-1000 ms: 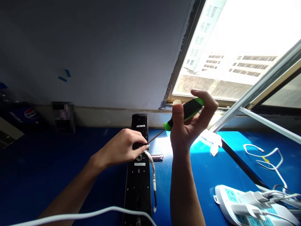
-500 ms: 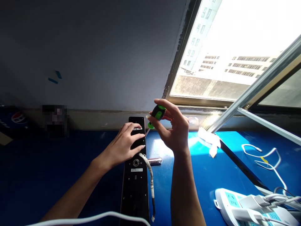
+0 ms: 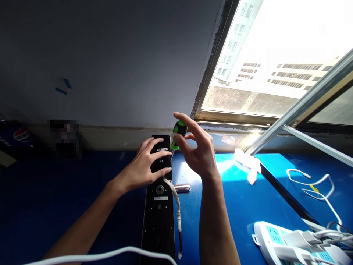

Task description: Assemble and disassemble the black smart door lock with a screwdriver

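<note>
- Gripping the screwdriver [image 3: 180, 129] between thumb and fingers, the right hand [image 3: 200, 151] is nearer the left hand [image 3: 146, 162] than a second ago, the two apart.
- The screwdriver, slanted then, stands steeper at the right edge of the panel [image 3: 158, 233].
- Left fingers, earlier gathered at its tip, now spread over the panel's far end.
- The panel lies on the blue table [image 3: 118, 221].
</note>
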A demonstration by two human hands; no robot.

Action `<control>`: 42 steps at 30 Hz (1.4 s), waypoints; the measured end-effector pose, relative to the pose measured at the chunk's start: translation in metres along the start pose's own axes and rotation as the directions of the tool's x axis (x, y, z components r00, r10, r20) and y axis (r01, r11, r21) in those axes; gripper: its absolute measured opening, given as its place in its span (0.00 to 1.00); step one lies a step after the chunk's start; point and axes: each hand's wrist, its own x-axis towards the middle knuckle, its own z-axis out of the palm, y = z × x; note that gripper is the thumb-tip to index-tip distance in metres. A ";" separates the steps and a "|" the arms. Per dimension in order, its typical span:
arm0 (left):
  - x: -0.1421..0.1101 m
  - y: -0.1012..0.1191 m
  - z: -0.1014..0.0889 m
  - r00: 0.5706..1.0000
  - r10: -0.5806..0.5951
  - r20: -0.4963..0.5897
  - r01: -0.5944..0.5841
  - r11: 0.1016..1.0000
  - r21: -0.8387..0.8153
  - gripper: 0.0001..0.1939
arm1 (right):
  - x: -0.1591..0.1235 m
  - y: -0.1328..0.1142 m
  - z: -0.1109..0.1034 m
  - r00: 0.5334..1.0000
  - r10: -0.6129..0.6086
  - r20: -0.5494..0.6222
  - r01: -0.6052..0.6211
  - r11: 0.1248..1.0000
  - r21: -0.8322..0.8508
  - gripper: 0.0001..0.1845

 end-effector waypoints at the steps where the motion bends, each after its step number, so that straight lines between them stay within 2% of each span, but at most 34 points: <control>1: 0.000 -0.001 -0.001 0.998 -0.059 0.005 0.059 0.997 -0.045 0.27 | 0.000 0.000 -0.001 0.999 0.019 0.031 -0.022 0.997 0.074 0.24; 4: 0.000 -0.005 -0.001 0.970 -0.239 0.038 0.242 0.956 -0.163 0.29 | 0.000 0.000 0.000 0.998 0.040 0.049 -0.050 0.977 0.209 0.23; 6: 0.000 -0.006 0.001 0.957 -0.287 0.039 0.289 0.940 -0.179 0.30 | 0.000 0.001 0.001 0.998 0.047 -0.033 -0.041 0.988 0.150 0.20; 9: -0.001 -0.008 0.002 0.969 -0.247 0.028 0.248 0.957 -0.151 0.28 | 0.000 0.003 0.002 0.994 0.044 -0.104 -0.039 0.998 0.050 0.18; 12: -0.002 -0.007 0.001 0.974 -0.223 0.029 0.225 0.966 -0.128 0.27 | 0.000 0.004 0.001 0.999 0.034 -0.019 -0.031 0.988 0.149 0.20; 14: -0.001 -0.006 0.001 0.973 -0.229 0.028 0.231 0.965 -0.125 0.27 | -0.001 0.004 0.000 1.000 0.030 -0.002 -0.029 0.978 0.206 0.20; 19: 0.002 -0.001 0.000 0.981 -0.195 0.010 0.194 0.966 -0.173 0.27 | 0.000 0.002 -0.002 0.994 0.039 -0.101 -0.032 0.997 0.070 0.18; 24: 0.002 0.000 -0.001 0.967 -0.248 0.057 0.255 0.952 -0.171 0.29 | 0.001 -0.002 -0.002 1.000 0.014 -0.028 -0.008 0.977 0.212 0.19; 29: 0.002 -0.002 0.002 0.972 -0.231 0.038 0.234 0.958 -0.165 0.30 | 0.000 -0.002 -0.003 0.991 0.033 -0.133 -0.024 0.998 0.066 0.17; 33: 0.002 -0.002 -0.003 0.959 -0.273 0.071 0.281 0.948 -0.151 0.31 | 0.001 -0.002 -0.004 1.000 0.013 0.000 -0.013 0.976 0.217 0.21; 35: 0.001 -0.002 -0.008 0.963 -0.263 0.062 0.270 0.951 -0.154 0.31 | 0.000 -0.002 -0.004 1.000 0.026 0.008 -0.028 0.958 0.286 0.21; 37: 0.000 -0.003 -0.014 0.974 -0.226 0.029 0.228 0.965 -0.130 0.29 | 0.000 -0.001 -0.003 0.998 0.052 -0.039 -0.040 0.962 0.269 0.20; 40: 0.000 -0.006 -0.016 0.993 -0.085 -0.076 0.080 0.994 -0.069 0.18 | -0.001 0.000 -0.002 0.992 0.042 -0.118 -0.025 0.989 0.143 0.17; 42: 0.002 -0.008 -0.014 0.989 0.029 -0.143 -0.037 0.998 -0.056 0.11 | -0.001 0.000 -0.001 0.990 0.019 -0.138 -0.006 0.995 0.099 0.16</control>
